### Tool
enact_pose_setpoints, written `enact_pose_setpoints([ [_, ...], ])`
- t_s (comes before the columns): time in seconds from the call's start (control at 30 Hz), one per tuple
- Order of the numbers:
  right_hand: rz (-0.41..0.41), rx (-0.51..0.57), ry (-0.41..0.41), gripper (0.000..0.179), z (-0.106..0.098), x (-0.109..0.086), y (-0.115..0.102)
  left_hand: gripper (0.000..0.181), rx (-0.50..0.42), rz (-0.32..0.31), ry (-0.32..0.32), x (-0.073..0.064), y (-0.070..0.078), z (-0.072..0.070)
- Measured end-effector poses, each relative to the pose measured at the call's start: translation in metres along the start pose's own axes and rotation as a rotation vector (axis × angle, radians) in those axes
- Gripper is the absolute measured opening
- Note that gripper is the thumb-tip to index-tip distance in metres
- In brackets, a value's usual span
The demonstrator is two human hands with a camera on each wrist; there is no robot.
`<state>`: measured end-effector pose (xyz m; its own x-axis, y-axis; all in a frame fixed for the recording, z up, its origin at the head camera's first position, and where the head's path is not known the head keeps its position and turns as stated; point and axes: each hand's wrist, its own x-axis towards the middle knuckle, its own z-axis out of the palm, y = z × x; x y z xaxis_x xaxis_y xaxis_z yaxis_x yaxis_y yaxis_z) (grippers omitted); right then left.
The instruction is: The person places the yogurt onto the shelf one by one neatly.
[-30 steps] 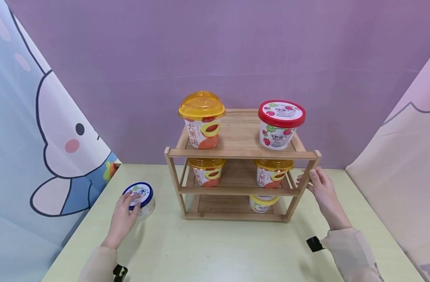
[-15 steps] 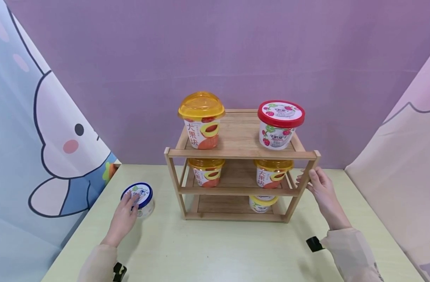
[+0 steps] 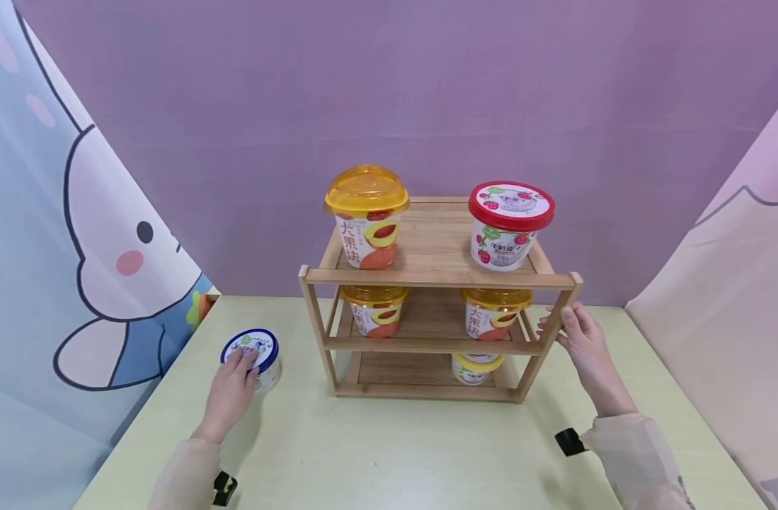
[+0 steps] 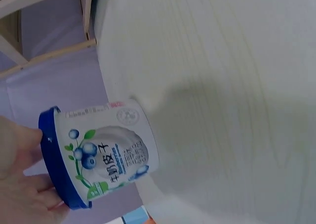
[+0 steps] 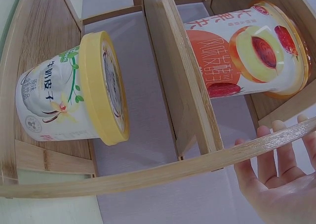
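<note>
A white tub with a blue lid and blueberry print stands upright at the left of the table. My left hand holds it from above, with fingers over the lid. In the left wrist view, the blue-lidded tub has my left hand's digits at two sides of the lid rim. At the right, my right hand grips the front post of a three-tier wooden rack. Its fingers reach behind the post; in the right wrist view the right hand shows fingertips beyond it.
The rack's top bears an orange-lidded peach cup and a red-lidded tub. On the middle shelf stand two more peach cups, left cup and right cup. A yellow-lidded tub is at the bottom right. A purple curtain hangs behind.
My left hand has shifted slightly right and forward over the blue-lidded tub's lid. My right hand stays at the rack's post, and the rack has not moved.
</note>
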<state>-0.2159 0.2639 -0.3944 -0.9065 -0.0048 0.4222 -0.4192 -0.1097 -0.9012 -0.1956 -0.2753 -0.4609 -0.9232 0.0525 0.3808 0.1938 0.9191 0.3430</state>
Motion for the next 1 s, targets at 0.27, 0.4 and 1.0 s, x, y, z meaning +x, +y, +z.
enact_pose_setpoints([
  [0.27,0.031,-0.048,0.038,0.020,0.011,-0.003,-0.016,0.028,0.143,0.041,0.179,0.002,0.015,0.008],
  [0.4,0.010,0.022,-0.008,0.029,-0.010,0.004,0.017,0.028,0.181,0.002,0.199,0.004,0.022,0.011],
  [1.0,0.059,-0.030,0.058,0.016,0.015,-0.004,-0.019,0.029,0.259,-0.049,0.216,0.014,0.035,0.023],
])
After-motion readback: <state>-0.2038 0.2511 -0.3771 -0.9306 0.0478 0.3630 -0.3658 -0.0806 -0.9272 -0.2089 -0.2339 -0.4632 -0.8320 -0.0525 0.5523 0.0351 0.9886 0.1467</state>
